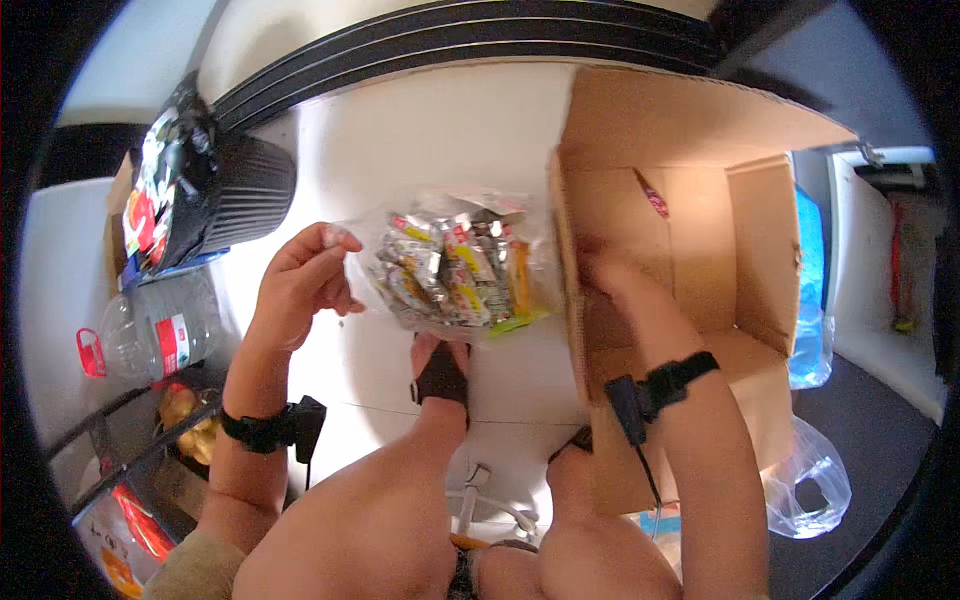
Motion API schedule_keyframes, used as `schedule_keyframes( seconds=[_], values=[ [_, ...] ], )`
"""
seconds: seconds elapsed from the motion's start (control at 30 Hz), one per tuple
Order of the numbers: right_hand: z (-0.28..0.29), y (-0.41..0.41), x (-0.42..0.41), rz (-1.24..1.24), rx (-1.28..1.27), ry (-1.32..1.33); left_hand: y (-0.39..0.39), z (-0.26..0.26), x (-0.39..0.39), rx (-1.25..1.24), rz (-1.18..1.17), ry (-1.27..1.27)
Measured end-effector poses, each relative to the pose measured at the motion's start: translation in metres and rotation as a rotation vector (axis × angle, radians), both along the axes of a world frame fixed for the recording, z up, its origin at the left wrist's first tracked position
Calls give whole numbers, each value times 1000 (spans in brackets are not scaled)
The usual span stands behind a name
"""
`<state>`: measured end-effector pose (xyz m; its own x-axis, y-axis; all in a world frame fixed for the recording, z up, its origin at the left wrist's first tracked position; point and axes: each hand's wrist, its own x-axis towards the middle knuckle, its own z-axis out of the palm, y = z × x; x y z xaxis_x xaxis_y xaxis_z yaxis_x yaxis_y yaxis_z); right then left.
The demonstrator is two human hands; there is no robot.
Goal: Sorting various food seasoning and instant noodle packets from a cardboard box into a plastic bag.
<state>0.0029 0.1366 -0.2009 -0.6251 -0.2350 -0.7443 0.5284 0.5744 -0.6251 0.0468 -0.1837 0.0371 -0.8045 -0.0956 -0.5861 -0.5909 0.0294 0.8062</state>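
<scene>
A clear plastic bag full of small silver, red and yellow sachets is in front of me, above the floor and partly over my foot. At its left edge, the curled fingers of my left hand pinch the thin plastic. To the right stands an open cardboard box. My right hand reaches inside, close to the box's left wall. Its fingers are blurred and in shadow, so any hold is unclear. A small red-and-purple wrapped packet lies inside the box.
At left are a black ribbed bin with a filled bag, a large clear bottle and a black rack. Blue plastic-wrapped goods and a clear bag lie right of the box. A chair base is below me.
</scene>
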Motion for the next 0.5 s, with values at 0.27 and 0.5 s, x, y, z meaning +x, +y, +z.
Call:
schedule_keyframes(
  seconds=[0.27, 0.5],
  values=[
    [63, 18, 4, -60, -262, -195, -2, 8, 10, 50, -59, 11],
    [54, 30, 4, -105, -191, -262, -5, 6, 10, 134, -55, 25]
  ],
)
